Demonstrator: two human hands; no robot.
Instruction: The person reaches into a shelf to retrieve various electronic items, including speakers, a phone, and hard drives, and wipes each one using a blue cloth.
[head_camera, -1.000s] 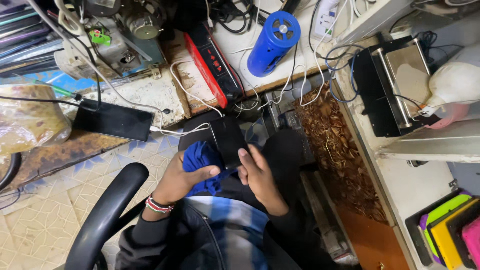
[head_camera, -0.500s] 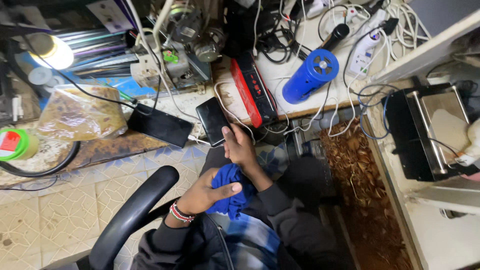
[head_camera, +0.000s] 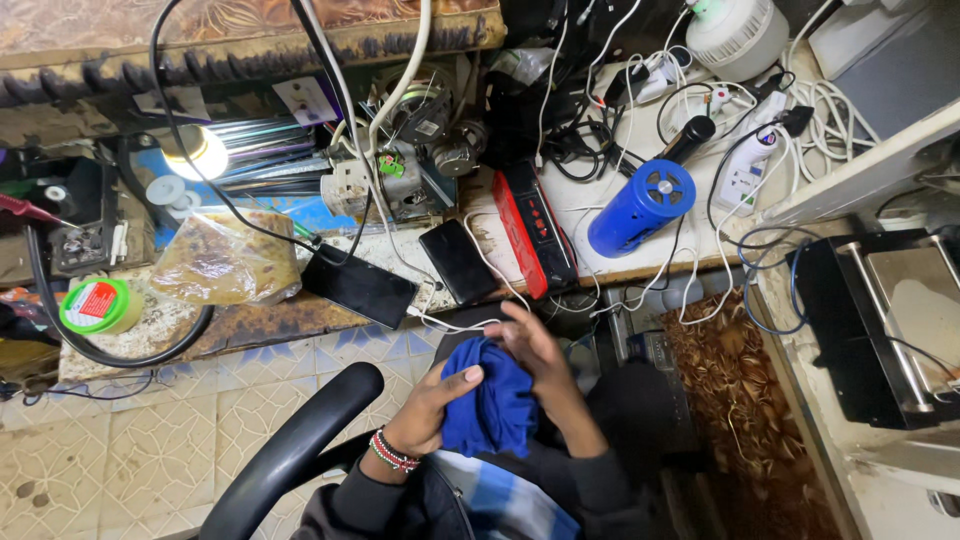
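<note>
Cloth (head_camera: 492, 405) (blue, bunched up) sits in the lap, below the desk (head_camera: 270, 322) edge. Left hand (head_camera: 440, 405) grips its side; right hand (head_camera: 535, 355) presses closed on its top. A phone (head_camera: 458, 262) lies nearby.

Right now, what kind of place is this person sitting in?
Probably a small electronics repair bench. The worktop is crowded with tangled cables, a power strip, a black phone and a lit lamp, while both hands hold a blue cloth.

Soft matt blue cloth (head_camera: 492, 408); glossy black phone (head_camera: 459, 262) on worn, rough wooden bench (head_camera: 250, 322); smooth blue plastic speaker (head_camera: 640, 208); glossy red plastic radio (head_camera: 533, 232); crinkled plastic bag (head_camera: 222, 262).
</note>
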